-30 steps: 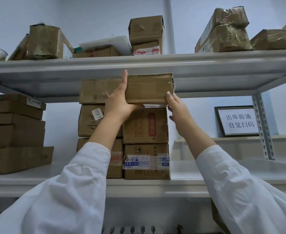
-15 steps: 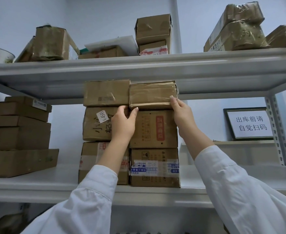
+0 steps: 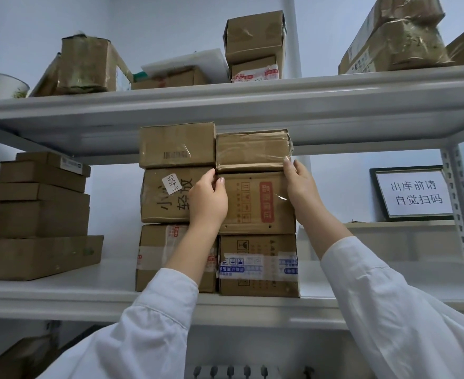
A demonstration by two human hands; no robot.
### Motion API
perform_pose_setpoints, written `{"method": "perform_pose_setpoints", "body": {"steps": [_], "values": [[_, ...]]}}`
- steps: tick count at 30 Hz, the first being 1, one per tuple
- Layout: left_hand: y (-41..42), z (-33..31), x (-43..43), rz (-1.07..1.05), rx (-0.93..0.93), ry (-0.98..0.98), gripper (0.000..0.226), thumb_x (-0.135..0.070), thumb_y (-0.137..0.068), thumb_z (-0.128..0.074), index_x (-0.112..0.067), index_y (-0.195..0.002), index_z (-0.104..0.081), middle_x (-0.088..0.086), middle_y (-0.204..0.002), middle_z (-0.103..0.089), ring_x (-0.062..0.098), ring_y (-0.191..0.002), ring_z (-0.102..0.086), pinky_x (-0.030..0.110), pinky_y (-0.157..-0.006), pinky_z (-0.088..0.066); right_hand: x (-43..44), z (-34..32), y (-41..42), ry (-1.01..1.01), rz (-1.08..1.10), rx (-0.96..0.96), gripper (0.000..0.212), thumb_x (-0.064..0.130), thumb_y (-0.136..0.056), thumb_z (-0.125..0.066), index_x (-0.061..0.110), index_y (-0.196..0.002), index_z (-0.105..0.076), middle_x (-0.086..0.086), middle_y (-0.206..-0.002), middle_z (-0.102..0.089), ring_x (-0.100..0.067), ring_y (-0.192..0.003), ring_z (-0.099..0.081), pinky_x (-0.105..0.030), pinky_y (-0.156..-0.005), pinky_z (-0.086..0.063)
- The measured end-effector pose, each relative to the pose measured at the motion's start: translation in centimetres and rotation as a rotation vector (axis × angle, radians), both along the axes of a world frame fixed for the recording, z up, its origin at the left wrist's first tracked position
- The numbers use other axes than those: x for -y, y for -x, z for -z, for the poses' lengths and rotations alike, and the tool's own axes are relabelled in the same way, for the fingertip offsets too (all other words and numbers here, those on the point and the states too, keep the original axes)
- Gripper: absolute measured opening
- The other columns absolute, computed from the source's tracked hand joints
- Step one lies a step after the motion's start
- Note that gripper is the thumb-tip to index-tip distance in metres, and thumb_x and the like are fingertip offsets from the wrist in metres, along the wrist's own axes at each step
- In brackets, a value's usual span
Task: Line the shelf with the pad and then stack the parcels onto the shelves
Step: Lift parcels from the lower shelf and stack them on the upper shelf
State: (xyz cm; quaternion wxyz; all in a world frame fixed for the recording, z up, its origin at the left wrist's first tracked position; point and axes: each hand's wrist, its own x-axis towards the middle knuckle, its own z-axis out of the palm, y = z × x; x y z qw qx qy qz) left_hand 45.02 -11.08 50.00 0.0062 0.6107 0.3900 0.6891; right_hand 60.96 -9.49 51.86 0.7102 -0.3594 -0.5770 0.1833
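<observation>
The taped parcel (image 3: 251, 150) sits on top of the right-hand column of the double stack on the middle shelf (image 3: 61, 292), just right of the plain top box (image 3: 176, 144) and directly above the red-printed box (image 3: 257, 202). The left hand (image 3: 207, 199) pinches at the parcel's lower left corner, fingertips touching its bottom edge; the right hand (image 3: 299, 184) has fingers against its lower right corner. Neither grip is clenched around it, and the parcel's weight appears to rest on the box beneath. To finish this step well, nudge it back until its front face is flush with the red-printed box, keep it snug against the plain top box, and mind the upper shelf (image 3: 225, 105) close overhead before letting go.
</observation>
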Motion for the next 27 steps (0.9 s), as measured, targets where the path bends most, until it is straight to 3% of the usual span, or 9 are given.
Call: {"method": "perform_pose_setpoints", "body": {"steps": [4, 8, 14, 17, 21, 23, 24, 25, 27], "values": [[-0.7, 1.0, 0.2, 0.045, 0.024, -0.003, 0.047, -0.019, -0.098, -0.043, -0.011, -0.144, -0.034, 0.007, -0.146, -0.042, 0.021, -0.135, -0.036, 0.037, -0.112, -0.031, 0.9, 2.6, 0.0, -0.068, 0.099, 0.037, 0.064, 0.048, -0.097, -0.039, 0.024, -0.150, -0.016, 0.000, -0.155, -0.028, -0.021, -0.139, -0.033, -0.044, -0.113, -0.032], [-1.8, 2.7, 0.7, 0.055, 0.054, -0.045, 0.053, -0.020, -0.095, -0.050, -0.014, -0.144, -0.030, 0.005, -0.145, -0.036, 0.019, -0.135, -0.032, 0.031, -0.111, -0.028, 1.1, 5.4, 0.3, -0.101, 0.255, 0.164, 0.080, 0.048, -0.088, -0.056, 0.027, -0.150, -0.010, 0.000, -0.156, -0.019, -0.020, -0.141, -0.026, -0.044, -0.112, -0.030], [-3.0, 5.4, 0.5, 0.019, 0.042, -0.033, 0.061, -0.019, -0.091, -0.056, -0.013, -0.144, -0.027, 0.007, -0.150, -0.026, 0.022, -0.139, -0.022, 0.032, -0.113, -0.022, 0.8, 7.5, 0.6, 0.156, 0.192, 0.175, 0.088, 0.075, -0.075, -0.047, 0.025, -0.145, -0.024, -0.002, -0.141, -0.047, -0.026, -0.126, -0.049, -0.048, -0.099, -0.045], [-3.1, 6.5, 0.6, 0.024, 0.040, -0.004, 0.063, -0.020, -0.091, -0.056, -0.014, -0.146, -0.025, 0.008, -0.153, -0.021, 0.024, -0.142, -0.017, 0.037, -0.115, -0.020, 1.5, 8.2, 0.2, 0.176, 0.053, 0.082, 0.080, 0.062, -0.086, -0.049, 0.027, -0.149, -0.014, -0.002, -0.152, -0.033, -0.025, -0.136, -0.037, -0.044, -0.106, -0.037], [-3.4, 8.6, 0.9, 0.027, 0.072, 0.006, 0.064, -0.020, -0.089, -0.058, -0.013, -0.145, -0.026, 0.010, -0.151, -0.024, 0.026, -0.140, -0.019, 0.037, -0.113, -0.020, 2.2, 10.9, 0.0, 0.150, 0.013, 0.091, 0.085, 0.041, -0.088, -0.061, 0.027, -0.151, -0.006, -0.003, -0.157, -0.021, -0.020, -0.142, -0.025, -0.031, -0.102, -0.032], [-3.6, 10.0, 0.9, 0.043, 0.102, 0.020, 0.065, -0.019, -0.087, -0.060, -0.012, -0.143, -0.028, 0.011, -0.148, -0.029, 0.028, -0.137, -0.024, 0.038, -0.112, -0.021, 2.1, 12.4, 0.3, 0.158, 0.084, 0.141, 0.078, 0.032, -0.086, -0.067, 0.021, -0.147, -0.020, -0.004, -0.146, -0.040, -0.019, -0.132, -0.042, -0.030, -0.101, -0.040], [-3.7, 10.5, 0.9, 0.053, 0.113, 0.031, 0.066, -0.018, -0.086, -0.061, -0.011, -0.142, -0.028, 0.012, -0.146, -0.032, 0.028, -0.136, -0.025, 0.037, -0.111, -0.021, 2.0, 12.7, 0.5, 0.162, 0.108, 0.143, 0.064, 0.029, -0.085, -0.067, 0.020, -0.139, -0.033, -0.003, -0.132, -0.053, -0.020, -0.122, -0.052, -0.033, -0.099, -0.045], [-3.8, 11.1, 0.8, 0.065, 0.116, 0.041, 0.066, -0.018, -0.085, -0.061, -0.010, -0.142, -0.029, 0.013, -0.144, -0.033, 0.029, -0.135, -0.026, 0.036, -0.111, -0.019, 2.0, 13.0, 0.7, 0.181, 0.122, 0.137, 0.050, 0.027, -0.086, -0.066, 0.019, -0.129, -0.042, -0.001, -0.119, -0.060, -0.021, -0.114, -0.058, -0.035, -0.096, -0.048], [-3.8, 11.7, 0.8, 0.088, 0.114, 0.025, 0.065, -0.016, -0.084, -0.062, -0.007, -0.140, -0.030, 0.014, -0.142, -0.036, 0.029, -0.133, -0.028, 0.035, -0.111, -0.017, 1.6, 13.1, 0.8, 0.193, 0.128, 0.119, 0.041, 0.027, -0.086, -0.066, 0.018, -0.121, -0.048, -0.001, -0.108, -0.063, -0.021, -0.105, -0.062, -0.040, -0.096, -0.049]]}}
